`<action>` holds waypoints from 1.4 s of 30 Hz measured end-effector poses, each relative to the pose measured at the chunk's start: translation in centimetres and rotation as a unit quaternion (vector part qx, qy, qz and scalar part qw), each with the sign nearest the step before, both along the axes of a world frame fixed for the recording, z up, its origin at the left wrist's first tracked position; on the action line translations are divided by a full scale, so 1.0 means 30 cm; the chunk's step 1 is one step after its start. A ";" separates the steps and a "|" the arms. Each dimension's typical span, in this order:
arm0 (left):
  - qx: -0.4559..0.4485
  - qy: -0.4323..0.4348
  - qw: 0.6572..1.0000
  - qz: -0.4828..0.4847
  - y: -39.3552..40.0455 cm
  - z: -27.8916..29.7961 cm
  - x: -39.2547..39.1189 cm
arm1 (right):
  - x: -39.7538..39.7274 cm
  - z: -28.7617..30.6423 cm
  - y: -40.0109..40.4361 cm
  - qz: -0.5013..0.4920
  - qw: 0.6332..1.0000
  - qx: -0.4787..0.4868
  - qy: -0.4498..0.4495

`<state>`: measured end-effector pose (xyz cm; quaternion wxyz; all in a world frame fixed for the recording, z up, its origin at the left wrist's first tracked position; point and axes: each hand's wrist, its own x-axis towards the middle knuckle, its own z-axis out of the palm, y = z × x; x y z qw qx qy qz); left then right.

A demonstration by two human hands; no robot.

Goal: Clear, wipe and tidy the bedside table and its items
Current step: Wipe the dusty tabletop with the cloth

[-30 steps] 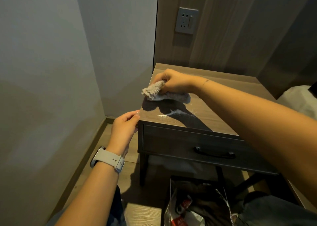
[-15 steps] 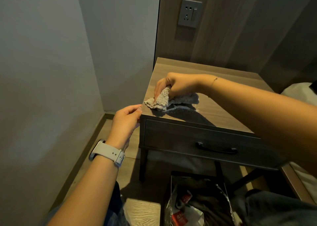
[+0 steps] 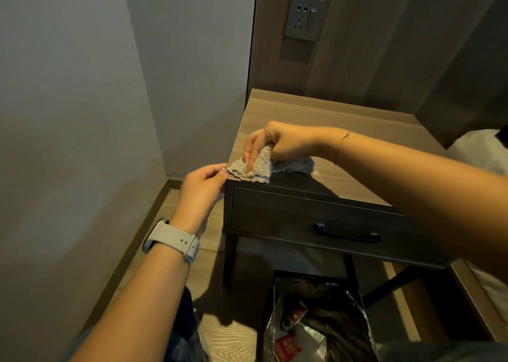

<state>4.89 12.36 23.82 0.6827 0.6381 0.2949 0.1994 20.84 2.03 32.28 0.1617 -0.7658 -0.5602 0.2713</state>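
A wooden bedside table (image 3: 343, 130) with one drawer stands against the panelled wall. My right hand (image 3: 280, 141) grips a crumpled grey cloth (image 3: 258, 169) and presses it onto the table's front left corner. A trace of pale dust (image 3: 316, 172) lies just right of the cloth. My left hand (image 3: 203, 188), with a grey watch on the wrist, is cupped against the table's left front corner just below the top, fingers curled, with nothing visible in it.
A bin lined with a bag (image 3: 319, 323) holding wrappers stands on the floor in front of the table. A wall socket (image 3: 303, 17) is above the table. White bedding (image 3: 483, 152) lies to the right, a grey wall close on the left.
My right hand has dragged the cloth from the middle left of the tabletop toward the front left corner, sweeping the pale dust along. My left hand has stayed at that corner.
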 end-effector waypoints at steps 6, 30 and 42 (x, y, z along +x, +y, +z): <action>0.073 0.014 0.997 -0.013 -0.006 0.009 0.010 | 0.030 0.042 -0.115 0.009 0.998 -0.055 0.009; 0.318 0.093 0.943 0.041 -0.011 -0.006 0.238 | 0.558 -0.100 -0.335 -0.395 0.904 0.100 -0.128; 0.280 0.089 0.955 0.031 -0.031 0.026 0.215 | 0.186 -0.020 -0.386 -0.183 0.982 0.042 -0.017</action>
